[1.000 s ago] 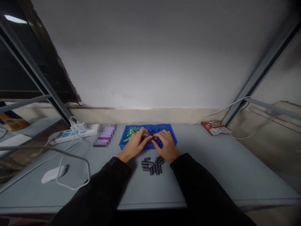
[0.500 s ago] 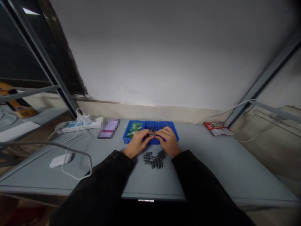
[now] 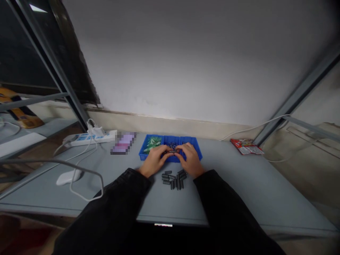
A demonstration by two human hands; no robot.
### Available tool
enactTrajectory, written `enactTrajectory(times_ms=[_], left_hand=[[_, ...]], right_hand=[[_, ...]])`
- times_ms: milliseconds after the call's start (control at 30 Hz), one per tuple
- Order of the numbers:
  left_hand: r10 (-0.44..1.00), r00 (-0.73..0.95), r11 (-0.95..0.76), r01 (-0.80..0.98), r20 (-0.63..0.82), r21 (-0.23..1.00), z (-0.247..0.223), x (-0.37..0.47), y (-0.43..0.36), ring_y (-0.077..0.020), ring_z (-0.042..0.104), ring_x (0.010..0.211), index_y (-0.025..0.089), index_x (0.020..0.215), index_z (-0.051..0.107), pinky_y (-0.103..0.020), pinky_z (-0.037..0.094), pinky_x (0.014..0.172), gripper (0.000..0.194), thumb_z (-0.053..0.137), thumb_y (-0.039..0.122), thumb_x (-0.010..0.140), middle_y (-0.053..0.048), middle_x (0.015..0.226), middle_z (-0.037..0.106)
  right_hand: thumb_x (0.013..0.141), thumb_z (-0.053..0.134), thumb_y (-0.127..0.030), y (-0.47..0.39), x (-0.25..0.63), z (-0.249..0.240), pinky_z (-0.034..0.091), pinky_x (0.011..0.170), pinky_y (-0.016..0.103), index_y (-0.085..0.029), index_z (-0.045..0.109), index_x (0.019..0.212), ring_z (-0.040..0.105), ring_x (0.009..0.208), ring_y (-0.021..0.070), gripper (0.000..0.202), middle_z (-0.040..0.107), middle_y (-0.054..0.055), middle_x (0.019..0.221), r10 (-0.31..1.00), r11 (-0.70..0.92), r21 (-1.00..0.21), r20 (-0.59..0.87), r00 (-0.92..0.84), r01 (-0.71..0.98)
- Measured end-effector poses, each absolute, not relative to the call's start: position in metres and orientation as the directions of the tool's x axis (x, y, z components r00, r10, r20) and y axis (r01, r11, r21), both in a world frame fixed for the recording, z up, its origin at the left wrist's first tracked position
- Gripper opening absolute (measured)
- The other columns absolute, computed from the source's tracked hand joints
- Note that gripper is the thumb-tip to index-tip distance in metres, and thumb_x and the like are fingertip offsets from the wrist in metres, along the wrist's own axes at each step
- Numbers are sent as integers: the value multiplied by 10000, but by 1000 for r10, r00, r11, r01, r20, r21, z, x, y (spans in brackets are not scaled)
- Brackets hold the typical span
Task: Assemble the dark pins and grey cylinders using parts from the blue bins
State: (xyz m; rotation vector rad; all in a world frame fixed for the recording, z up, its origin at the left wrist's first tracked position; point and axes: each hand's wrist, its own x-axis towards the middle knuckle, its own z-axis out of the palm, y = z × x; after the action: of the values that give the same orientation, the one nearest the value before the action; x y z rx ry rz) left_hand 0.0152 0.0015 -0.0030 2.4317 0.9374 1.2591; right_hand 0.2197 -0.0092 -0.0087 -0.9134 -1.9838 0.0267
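Note:
My left hand [image 3: 154,160] and my right hand [image 3: 191,160] meet over the front of a blue tray [image 3: 143,157] with three compartments. Between their fingertips is a small dark grey cylinder [image 3: 173,151], pinched from both sides. The tray's left compartment holds green and whitish small pieces [image 3: 154,141]; small metal parts [image 3: 172,145] lie in the middle one. What the right compartment holds is mostly hidden by my right hand. On the table just below my hands lie several dark grey cylinders [image 3: 172,184] in a loose cluster.
A white power strip [image 3: 90,138] with cables and a blurred-out phone [image 3: 123,143] are left of the tray. A white mouse [image 3: 68,177] lies nearer, beside a looping cable [image 3: 102,180]. A red packet [image 3: 246,146] rests at the back right.
My fingertips have shifted slightly around the cylinder, and more of it shows between them. The view has tilted a little. The cluster on the table looks the same.

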Motion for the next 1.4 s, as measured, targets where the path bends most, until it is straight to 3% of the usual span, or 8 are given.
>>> enactTrajectory(times_ms=[167,400,600,933,1133,1400], left_hand=[[645,411,-760,432,645,485,-4,15,2,-177,671,839,181,1010,676,-309,527,787,124,608,285,999,-48,943,728],[656,409,-751,434,634,497,-3,16,0,-177,678,846,192,1016,681,-300,523,796,149,595,313,1008,-40,944,732],[647,394,-758,422,653,497,-2,16,-1,-164,666,815,186,982,676,-290,517,775,141,597,300,1008,-33,911,725],[647,409,-759,426,644,492,-1,16,-1,-165,679,820,186,990,686,-296,526,781,124,620,291,996,-30,922,735],[632,338,-765,419,697,490,-2,17,-1,-160,684,809,172,982,685,-284,529,763,110,635,269,988,-38,918,744],[624,355,-773,413,696,481,-1,17,-2,-142,662,724,171,968,678,-267,517,715,103,664,273,967,-22,872,732]], right_hand=[[982,589,-249,-9,221,-7,472,849,403,-219,644,986,580,931,246,63,677,59,920,602,738,-361,734,-315,570],[1033,489,-259,-4,221,-11,453,848,412,-225,666,973,579,927,245,190,711,62,953,598,741,-322,717,-359,590],[1008,550,-283,-8,221,-9,458,865,400,-222,645,1070,582,940,244,128,685,62,962,613,728,-340,711,-343,596],[1048,453,-265,-5,221,-10,417,806,395,-224,659,960,579,904,240,228,707,54,932,611,730,-312,696,-376,609],[1019,538,-284,-7,221,-11,431,845,383,-204,640,1104,579,911,234,155,679,58,944,610,726,-326,712,-349,606],[1033,482,-233,-4,223,-11,418,806,371,-209,626,904,567,874,231,196,660,55,881,571,753,-287,733,-370,592]])
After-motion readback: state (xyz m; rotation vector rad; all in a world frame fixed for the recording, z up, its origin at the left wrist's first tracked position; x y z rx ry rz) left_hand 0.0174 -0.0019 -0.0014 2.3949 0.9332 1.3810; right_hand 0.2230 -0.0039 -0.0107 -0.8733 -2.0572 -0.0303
